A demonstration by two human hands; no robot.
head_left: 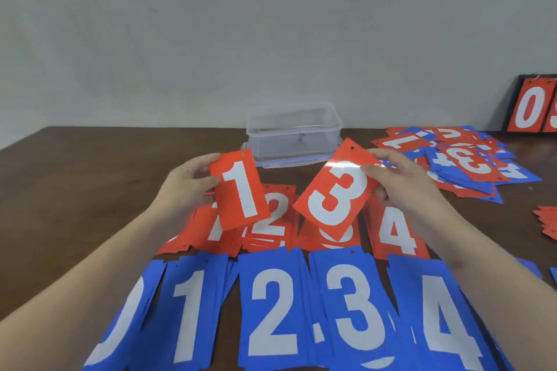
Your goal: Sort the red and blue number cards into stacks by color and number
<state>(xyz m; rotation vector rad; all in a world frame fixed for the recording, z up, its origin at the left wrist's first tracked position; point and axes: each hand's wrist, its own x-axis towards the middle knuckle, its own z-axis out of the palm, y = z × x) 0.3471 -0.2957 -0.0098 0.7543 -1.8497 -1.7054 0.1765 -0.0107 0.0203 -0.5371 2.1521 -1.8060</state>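
- The left hand pinched the red 1 card by its left edge.
- The right hand pinched the tilted red 3 card by its upper right edge.

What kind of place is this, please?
Probably a plain indoor workroom: a brown table against a bare wall, with a flip scoreboard and a clear plastic box on it.
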